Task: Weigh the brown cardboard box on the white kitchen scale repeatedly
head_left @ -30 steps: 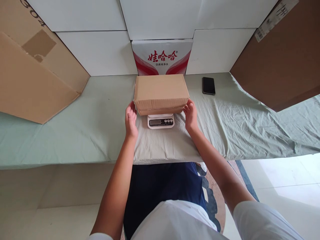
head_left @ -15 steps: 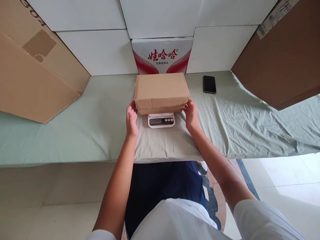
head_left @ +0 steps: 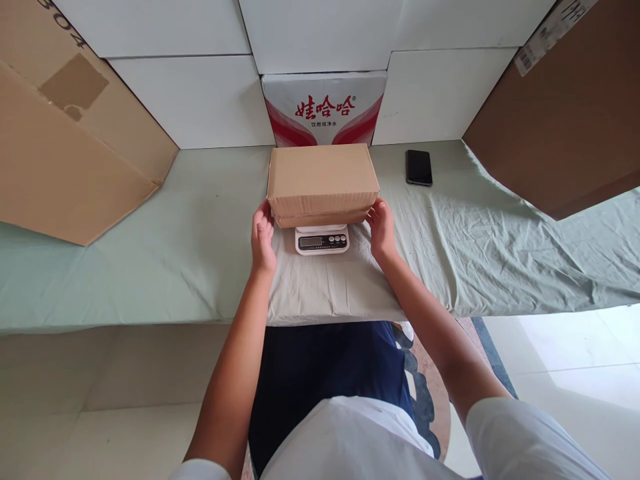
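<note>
A closed brown cardboard box (head_left: 324, 175) sits over a white kitchen scale (head_left: 322, 240), hiding most of it. The scale's front panel, with a small grey display and round buttons, sticks out below the box. My left hand (head_left: 263, 239) is against the box's left side near the front corner, fingers partly behind it. On the opposite side, my right hand (head_left: 382, 228) grips the lower front right corner, and its fingertips are partly hidden. Between them the two hands hold the box. Whether its full weight rests on the scale I cannot tell.
A black phone (head_left: 419, 167) lies on the green cloth (head_left: 200, 267) to the right. Behind the box stands a white and red carton (head_left: 324, 100), against white panels. Large brown cardboard pieces flank the table at left (head_left: 90, 153) and right (head_left: 555, 127).
</note>
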The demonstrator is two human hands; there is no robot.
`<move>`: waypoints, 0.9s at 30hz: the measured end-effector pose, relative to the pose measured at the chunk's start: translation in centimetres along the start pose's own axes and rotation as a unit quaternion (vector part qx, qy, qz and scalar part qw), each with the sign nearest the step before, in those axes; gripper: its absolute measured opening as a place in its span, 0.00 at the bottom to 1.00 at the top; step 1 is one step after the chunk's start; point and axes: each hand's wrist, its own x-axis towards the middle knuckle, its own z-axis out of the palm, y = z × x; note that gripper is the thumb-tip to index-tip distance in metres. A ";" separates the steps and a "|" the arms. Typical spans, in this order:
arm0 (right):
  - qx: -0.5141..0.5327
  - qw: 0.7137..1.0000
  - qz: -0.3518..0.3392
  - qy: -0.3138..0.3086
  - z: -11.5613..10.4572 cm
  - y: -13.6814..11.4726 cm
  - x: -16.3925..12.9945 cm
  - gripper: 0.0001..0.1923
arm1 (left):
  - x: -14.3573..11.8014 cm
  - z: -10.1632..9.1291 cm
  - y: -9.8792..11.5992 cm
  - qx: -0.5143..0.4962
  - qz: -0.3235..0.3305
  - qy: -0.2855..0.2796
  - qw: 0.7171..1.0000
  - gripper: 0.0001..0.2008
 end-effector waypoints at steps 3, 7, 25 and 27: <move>-0.008 1.000 -0.001 0.001 0.0 0.0 0.0 0.22 | 0.0 0.0 0.0 0.002 -0.004 0.002 1.000 0.42; -0.016 1.000 0.000 0.005 -0.1 0.1 0.1 0.24 | -0.1 -0.1 0.0 0.002 -0.008 0.000 1.000 0.44; -0.033 0.999 -0.030 -0.018 -0.2 0.0 -0.1 0.20 | -0.3 0.3 1.0 0.004 -0.036 -0.001 0.999 0.39; -0.054 0.997 -0.041 -0.026 -0.2 -0.1 -0.2 0.22 | -0.3 0.3 1.1 0.004 -0.041 0.002 0.999 0.39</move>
